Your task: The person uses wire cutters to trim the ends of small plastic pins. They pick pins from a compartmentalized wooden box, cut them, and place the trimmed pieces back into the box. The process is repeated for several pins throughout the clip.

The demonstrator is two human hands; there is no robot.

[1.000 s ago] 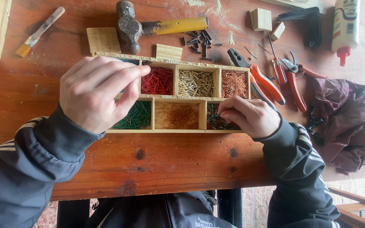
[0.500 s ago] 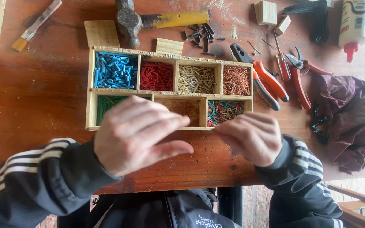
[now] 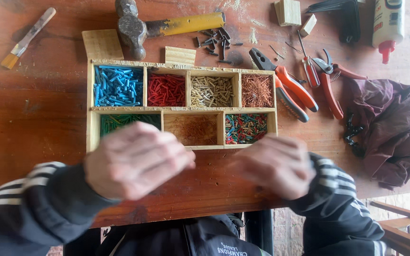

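The wooden sorting tray (image 3: pixel 91 128) sat in the middle of the reddish tabletop (image 3: pixel 29 123), seven compartments in two rows: blue, red, tan and coppery bits along the far row, green, a rusty brown lot and a mixed-colour lot along the near row. My left hand (image 3: pixel 136 159) and right hand (image 3: pixel 277 166) both hovered just on the near side of it, blurred, fingers loosely spread and holding nothing as far as I could make out, the left one overlapping the near-left corner by the green compartment. Honest take on doing this bit well: I figured keeping both hands low and clear of the tray's near rail was the way to go, since a knock there could tip those tiny pieces into the wrong compartment, and the dividers looked thin. Compared with the frame a second earlier, the hands were no longer resting on the tray; back then the left one covered the blue compartment and the right one touched the near-right corner, and half a second earlier they were already lifted off and coming back toward me. The tray itself didn't seem to have shifted. Around it lay a hammer (image 3: pixel 134 26) with a yellow handle, a small brush (image 3: pixel 24 40), orange-handled pliers (image 3: pixel 288 90), red cutters (image 3: pixel 330 83), loose dark nails (image 3: pixel 214 40) and a crumpled purple cloth (image 3: pixel 390 128).
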